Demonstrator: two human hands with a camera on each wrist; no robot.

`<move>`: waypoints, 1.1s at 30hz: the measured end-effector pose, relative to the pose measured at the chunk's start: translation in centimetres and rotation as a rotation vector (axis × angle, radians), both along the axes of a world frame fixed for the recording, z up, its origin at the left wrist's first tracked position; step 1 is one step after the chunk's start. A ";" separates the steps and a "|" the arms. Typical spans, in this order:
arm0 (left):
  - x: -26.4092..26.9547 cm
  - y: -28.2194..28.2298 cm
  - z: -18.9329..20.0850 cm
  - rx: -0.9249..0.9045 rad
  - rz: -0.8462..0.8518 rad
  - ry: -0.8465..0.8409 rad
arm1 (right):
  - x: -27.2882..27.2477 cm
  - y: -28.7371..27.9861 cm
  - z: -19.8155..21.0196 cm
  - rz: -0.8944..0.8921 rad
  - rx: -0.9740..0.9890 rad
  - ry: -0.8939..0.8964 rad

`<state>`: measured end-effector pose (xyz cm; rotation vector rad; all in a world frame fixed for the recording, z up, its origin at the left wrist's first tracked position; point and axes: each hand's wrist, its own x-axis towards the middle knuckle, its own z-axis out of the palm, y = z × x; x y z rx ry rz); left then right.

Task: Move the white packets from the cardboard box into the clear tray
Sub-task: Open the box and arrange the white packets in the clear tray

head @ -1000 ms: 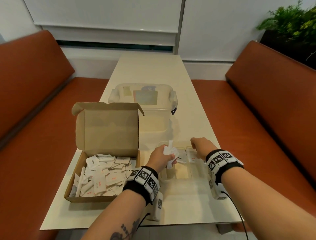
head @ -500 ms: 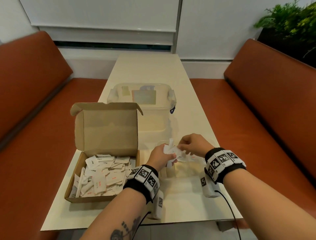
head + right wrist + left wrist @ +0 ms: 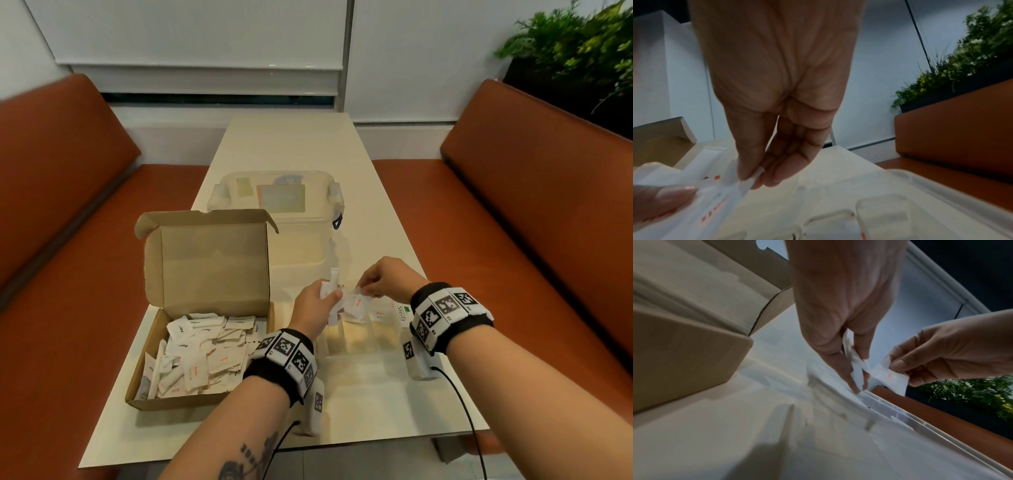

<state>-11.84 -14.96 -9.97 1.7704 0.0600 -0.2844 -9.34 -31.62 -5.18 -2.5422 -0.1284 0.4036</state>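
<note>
Above the clear tray (image 3: 363, 346), the left hand (image 3: 313, 308) clutches a bunch of white packets (image 3: 332, 291) while the right hand (image 3: 387, 279) pinches one red-printed packet (image 3: 356, 303).

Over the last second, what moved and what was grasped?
The right hand came left from over the clear plastic tray and now pinches a white paper packet from the bunch the left hand grips. The left hand, the open brown cardboard box and the tray stayed put.
</note>
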 end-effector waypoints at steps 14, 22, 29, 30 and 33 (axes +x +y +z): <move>-0.3 -0.6 -0.1 0.000 0.063 -0.030 | -0.9 0.6 -1.3 -0.143 0.142 0.053; -0.7 0.2 -1.2 -0.057 0.071 0.008 | -0.3 -1.1 -1.0 -0.184 -0.131 -0.020; -0.5 0.4 -1.6 -0.019 0.055 0.001 | 0.3 -1.1 -2.2 -0.076 -0.434 0.055; -0.5 0.4 -1.6 -0.012 0.051 0.000 | 0.4 -0.8 -2.4 -0.057 -0.450 0.064; -0.4 0.4 -1.6 0.014 0.040 0.004 | 0.5 -0.3 -2.9 -0.016 -0.491 0.081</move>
